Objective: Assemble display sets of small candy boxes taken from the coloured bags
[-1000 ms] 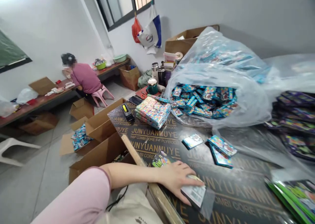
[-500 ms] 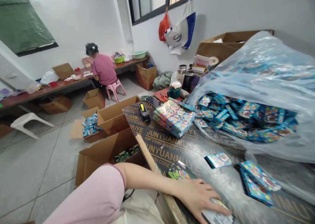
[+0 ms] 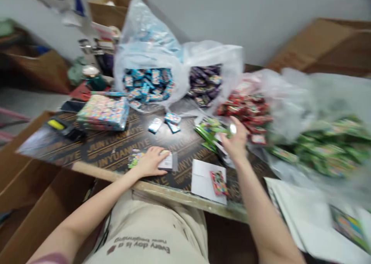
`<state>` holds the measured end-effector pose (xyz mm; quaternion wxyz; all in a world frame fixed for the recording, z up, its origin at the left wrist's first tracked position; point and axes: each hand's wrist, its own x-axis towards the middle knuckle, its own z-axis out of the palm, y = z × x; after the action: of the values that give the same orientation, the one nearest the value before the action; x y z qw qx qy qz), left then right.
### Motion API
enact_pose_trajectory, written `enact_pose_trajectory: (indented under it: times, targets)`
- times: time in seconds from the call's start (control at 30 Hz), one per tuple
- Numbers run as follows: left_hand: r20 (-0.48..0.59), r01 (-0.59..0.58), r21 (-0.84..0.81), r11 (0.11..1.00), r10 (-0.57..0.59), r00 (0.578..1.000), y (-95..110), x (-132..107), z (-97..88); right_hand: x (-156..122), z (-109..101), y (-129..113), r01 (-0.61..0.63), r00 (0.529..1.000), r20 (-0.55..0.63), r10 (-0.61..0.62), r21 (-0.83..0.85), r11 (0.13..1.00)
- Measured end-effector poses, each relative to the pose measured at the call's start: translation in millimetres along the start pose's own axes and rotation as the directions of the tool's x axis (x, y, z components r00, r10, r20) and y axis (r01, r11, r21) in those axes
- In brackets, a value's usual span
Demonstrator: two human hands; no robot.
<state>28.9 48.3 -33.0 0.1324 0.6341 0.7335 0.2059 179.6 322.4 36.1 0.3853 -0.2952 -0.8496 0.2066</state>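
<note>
My left hand (image 3: 151, 161) lies flat, fingers together, on a small stack of card packets (image 3: 166, 161) in a clear sleeve near the front edge of the dark printed board (image 3: 116, 148). My right hand (image 3: 236, 140) reaches out over a heap of green packets (image 3: 210, 130); it is blurred, and something pale shows at its fingertips. Between my arms lies a white sheet (image 3: 203, 179) with a red packet (image 3: 218, 182) on it.
Clear bags at the back hold blue packets (image 3: 147, 84), purple packets (image 3: 205, 80), red packets (image 3: 246, 109) and green packets (image 3: 324, 148). A colourful wrapped stack (image 3: 102, 111) and a yellow-black device (image 3: 60, 125) sit left. Open cardboard boxes (image 3: 26, 202) stand lower left; white sheets (image 3: 304, 217) lie right.
The view has swung right, away from the room and the seated person, to the bags on the board. My right arm has come into view. My left hand stays on the packets.
</note>
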Motion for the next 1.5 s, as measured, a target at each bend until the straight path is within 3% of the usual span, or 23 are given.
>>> enact_pose_trajectory:
  times: [0.07, 0.13, 0.17, 0.2, 0.27, 0.33, 0.4, 0.5, 0.6, 0.67, 0.83, 0.93, 1.03, 1.1, 1.17, 1.23, 1.27, 1.33, 1.4, 1.43, 1.47, 1.5]
  targets:
    - [-0.079, 0.024, -0.109, 0.994, -0.032, 0.996, 8, 9, -2.0, -18, -14, -3, -0.055, 0.996, 0.085, 0.038, 0.209, 0.976]
    - [-0.162, 0.085, -0.341, 0.936, -0.147, 0.976, 25, 18, -7.8, -38, -8, -24, -0.166, 0.970, 0.238, 0.043, 0.530, 0.832]
    - [-0.163, 0.120, -0.499, 0.858, -0.229, 0.960, 35, 23, -11.6, -49, -2, -38, -0.235, 0.951, 0.307, 0.039, 0.636, 0.735]
    - [-0.120, 0.151, -0.663, 0.733, -0.304, 0.945, 46, 29, -15.3, -60, 5, -51, -0.306, 0.930, 0.365, 0.041, 0.707, 0.638]
    - [0.055, 0.206, -0.906, 0.371, -0.378, 0.924, 66, 39, -21.0, -80, 14, -74, -0.427, 0.884, 0.464, 0.051, 0.761, 0.489]
    - [0.179, 0.219, -0.974, 0.062, -0.389, 0.904, 77, 46, -23.7, -95, 19, -86, -0.509, 0.842, 0.535, 0.062, 0.753, 0.418]
    - [0.204, 0.196, -0.979, -0.063, -0.434, 0.877, 82, 47, -24.5, -106, 22, -87, -0.542, 0.815, 0.578, 0.041, 0.735, 0.407]
    - [0.195, 0.191, -0.980, -0.061, -0.512, 0.836, 79, 42, -25.7, -116, 26, -76, -0.462, 0.839, 0.544, -0.035, 0.744, 0.482]
    - [0.210, 0.231, -0.973, -0.030, -0.539, 0.816, 73, 35, -27.6, -121, 25, -64, -0.276, 0.878, 0.466, -0.112, 0.683, 0.676]
    - [0.234, 0.274, -0.962, -0.003, -0.526, 0.817, 68, 32, -28.4, -121, 22, -61, -0.163, 0.876, 0.453, -0.165, 0.600, 0.783]
    - [0.265, 0.337, -0.939, 0.063, -0.489, 0.831, 60, 25, -27.6, -117, 14, -61, -0.012, 0.866, 0.435, -0.246, 0.511, 0.860]
    - [0.301, 0.328, -0.944, -0.027, -0.473, 0.828, 58, 23, -25.8, -118, 18, -61, -0.104, 0.891, 0.414, -0.186, 0.585, 0.804]
    - [0.347, 0.300, -0.938, -0.176, -0.417, 0.840, 59, 21, -21.9, -119, 24, -65, -0.290, 0.900, 0.431, -0.068, 0.707, 0.645]
    - [0.323, 0.274, -0.946, -0.173, -0.410, 0.853, 59, 21, -19.6, -119, 26, -68, -0.421, 0.872, 0.489, 0.007, 0.744, 0.519]
    - [0.192, 0.201, -0.979, -0.032, -0.477, 0.858, 59, 20, -19.9, -117, 26, -71, -0.555, 0.805, 0.590, 0.051, 0.722, 0.412]
    - [-0.015, 0.116, -0.966, 0.230, -0.501, 0.865, 58, 20, -24.0, -116, 25, -70, -0.697, 0.694, 0.715, 0.080, 0.640, 0.324]
    - [-0.095, 0.097, -0.921, 0.378, -0.458, 0.884, 57, 19, -27.2, -116, 24, -68, -0.766, 0.620, 0.780, 0.090, 0.577, 0.283]
    - [-0.142, 0.099, -0.789, 0.607, -0.336, 0.931, 56, 19, -34.1, -115, 23, -63, -0.873, 0.464, 0.881, 0.093, 0.437, 0.215]
    - [-0.093, 0.148, -0.718, 0.680, -0.304, 0.948, 56, 19, -38.8, -116, 22, -58, -0.916, 0.370, 0.926, 0.080, 0.348, 0.199]
    - [-0.056, 0.185, -0.738, 0.649, -0.333, 0.941, 57, 19, -39.8, -116, 21, -55, -0.910, 0.375, 0.923, 0.083, 0.350, 0.220]
    - [-0.012, 0.224, -0.788, 0.574, -0.378, 0.926, 58, 20, -40.0, -116, 21, -54, -0.882, 0.426, 0.900, 0.096, 0.390, 0.263]
    - [0.046, 0.259, -0.847, 0.463, -0.423, 0.905, 59, 21, -39.5, -116, 20, -53, -0.830, 0.507, 0.855, 0.109, 0.451, 0.329]
